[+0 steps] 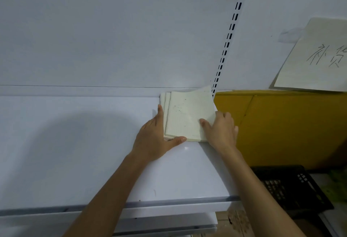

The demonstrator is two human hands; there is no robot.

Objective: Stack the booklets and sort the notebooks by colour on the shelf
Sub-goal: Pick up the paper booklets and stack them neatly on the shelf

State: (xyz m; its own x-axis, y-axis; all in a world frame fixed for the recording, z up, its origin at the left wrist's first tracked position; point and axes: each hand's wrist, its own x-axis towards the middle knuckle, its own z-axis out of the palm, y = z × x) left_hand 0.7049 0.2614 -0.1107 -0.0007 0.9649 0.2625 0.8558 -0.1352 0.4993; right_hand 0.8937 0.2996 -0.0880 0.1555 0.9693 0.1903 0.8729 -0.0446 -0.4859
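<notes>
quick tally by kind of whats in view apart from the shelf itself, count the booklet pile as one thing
booklet pile: 1 (number of booklets inside unclear)
hands: 2, left hand and right hand
handwritten paper sign: 1
yellow box: 1
black crate: 1
total: 6

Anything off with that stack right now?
Yes. The booklet stack in the shelf's back right corner is fanned: lower booklets poke out left, the top cover's far corner curls up, dark specks mark it.

Bare forearms [110, 195], left grip [155, 137], right grip [221, 129]
</notes>
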